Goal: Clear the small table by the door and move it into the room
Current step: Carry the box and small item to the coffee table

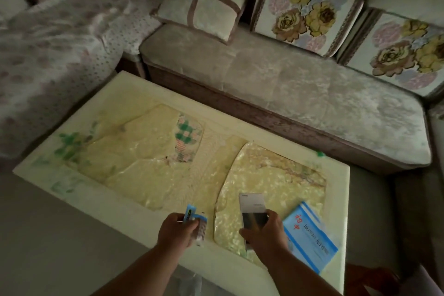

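left hand (179, 228) pinching one small blue packet (195, 222) | right hand (260, 229) gripping one dark-and-white booklet (253, 211) | one blue book (310, 235) lying on table (134, 202)

1. Home living room, dim light.
2. Sofa (300, 103) with plush grey seat cover, straight ahead of both hands, beyond the table.
3. Floral rose cushions (306, 13) and a plaid-striped pillow (204, 5) lean on the sofa back, far above the hands.
4. Low cream coffee table (144, 190) with shell-look inlay, directly under the hands.
5. Lace-patterned cover (55, 55) on a seat, far left of the left hand (176, 230).
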